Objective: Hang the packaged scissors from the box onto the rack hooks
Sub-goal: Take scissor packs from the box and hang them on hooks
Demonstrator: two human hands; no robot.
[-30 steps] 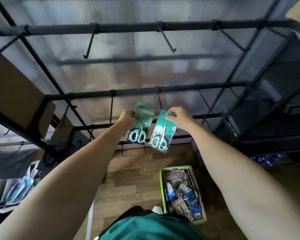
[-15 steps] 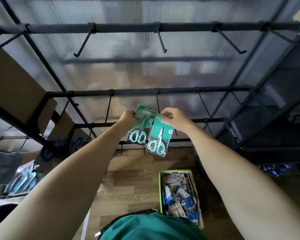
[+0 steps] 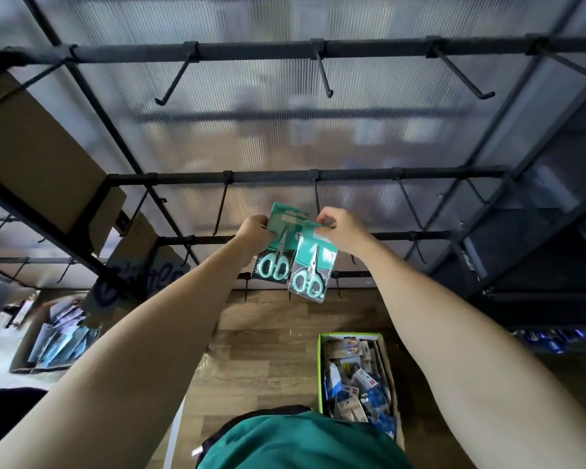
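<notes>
A: Support surface?
B: Wood-plank floor point(image 3: 271, 336). Green-rimmed box point(image 3: 319, 370) sits on it, lower right of centre, full of small packaged items, mixed blue, white and tan.
A: Anything else on the floor?
B: Cardboard carton point(image 3: 24, 346) far left, holding flat bluish packs. Blurry, can't tell what they are.
A: The rack?
B: Black metal rack point(image 3: 352, 176), horizontal bars at several heights, with thin hooks point(image 3: 323, 76) sticking out toward the camera. Ribbed translucent panel point(image 3: 285, 137) behind it.
A: Anything on the rack?
B: Brown cardboard boxes point(image 3: 44, 164) on the left section. One lower down has blue lettering, unreadable.
A: Floor and rack touching?
B: Rack base hidden, can't tell.
</notes>
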